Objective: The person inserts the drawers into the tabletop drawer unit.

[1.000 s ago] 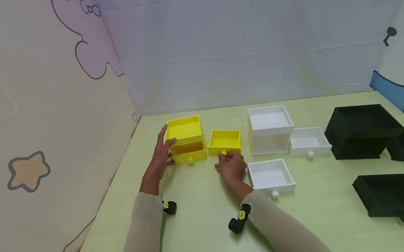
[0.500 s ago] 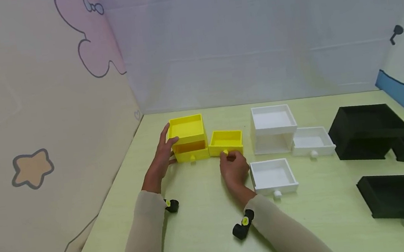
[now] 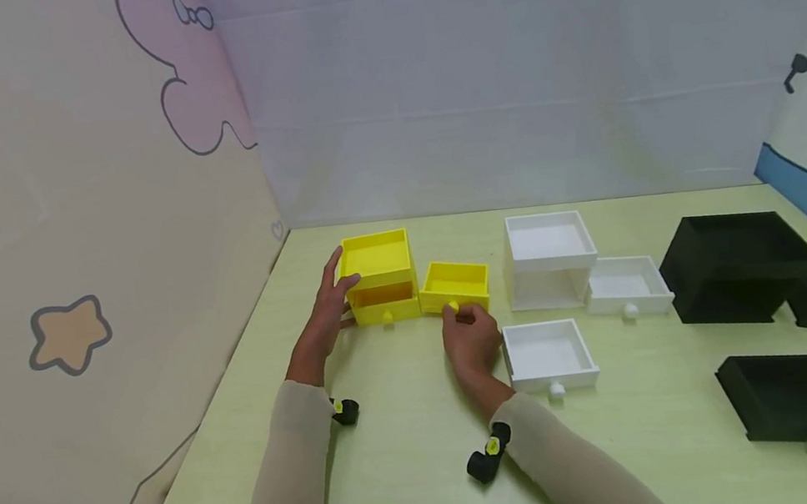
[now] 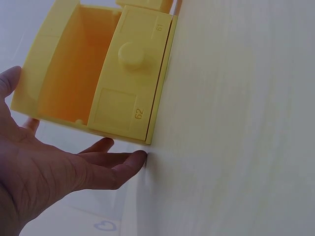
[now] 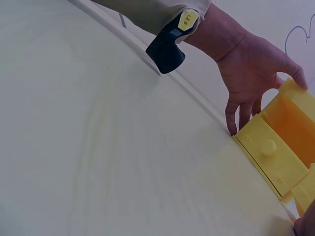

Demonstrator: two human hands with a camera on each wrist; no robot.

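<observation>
A small yellow cabinet [image 3: 376, 261] stands at the left of the table, its upper slot vacant. In its lower slot sits a drawer [image 4: 115, 105] marked 61 and 62, with a round knob [image 4: 131, 55]. My left hand [image 3: 323, 319] rests against the cabinet's left side, fingers extended and thumb on its upper front edge. Just right of the cabinet, a loose yellow drawer [image 3: 456, 281] lies slightly turned, its left edge against or very near the cabinet. My right hand [image 3: 471, 339] pinches its front knob. In the right wrist view my right hand mostly falls outside the picture.
Right of my right hand stand a white cabinet [image 3: 550, 246] and two white drawers, one [image 3: 549, 349] in front, the other [image 3: 627, 283] beside it. Farther right are a black cabinet [image 3: 735, 245] and two black drawers, one [image 3: 799, 397] near the front. Walls border the table's back and left.
The loose yellow drawer has shifted a little closer to the yellow cabinet and turned slightly, with my right hand still on its knob. My left hand stays put. The head view has swung slightly left.
</observation>
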